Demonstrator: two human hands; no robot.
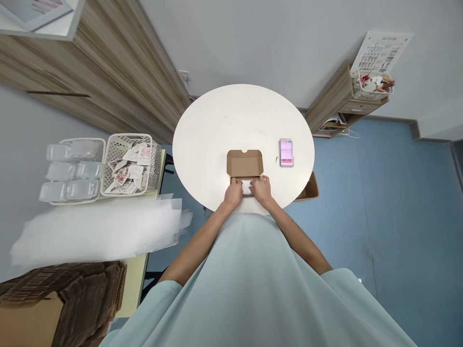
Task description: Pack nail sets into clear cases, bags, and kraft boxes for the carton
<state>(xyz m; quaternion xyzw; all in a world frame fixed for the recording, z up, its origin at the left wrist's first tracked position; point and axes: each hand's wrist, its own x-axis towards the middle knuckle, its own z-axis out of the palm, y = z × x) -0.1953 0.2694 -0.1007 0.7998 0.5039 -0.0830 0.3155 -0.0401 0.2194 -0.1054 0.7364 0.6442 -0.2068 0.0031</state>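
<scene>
From the head camera, the left hand (233, 193) and right hand (262, 191) both press on a white flat item (247, 187) inside the small brown cardboard box (244, 165), lid open far, at the near edge of the round white table (217, 130). A pink phone (286, 152) lies at the right, well apart; nothing blocks the hands.

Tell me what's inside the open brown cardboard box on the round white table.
A white item lies in the open brown cardboard box, between the left hand and right hand. The hands cover its ends and the rest of the tray.

Pink phone (286, 152), sachet basket (127, 164)
</scene>
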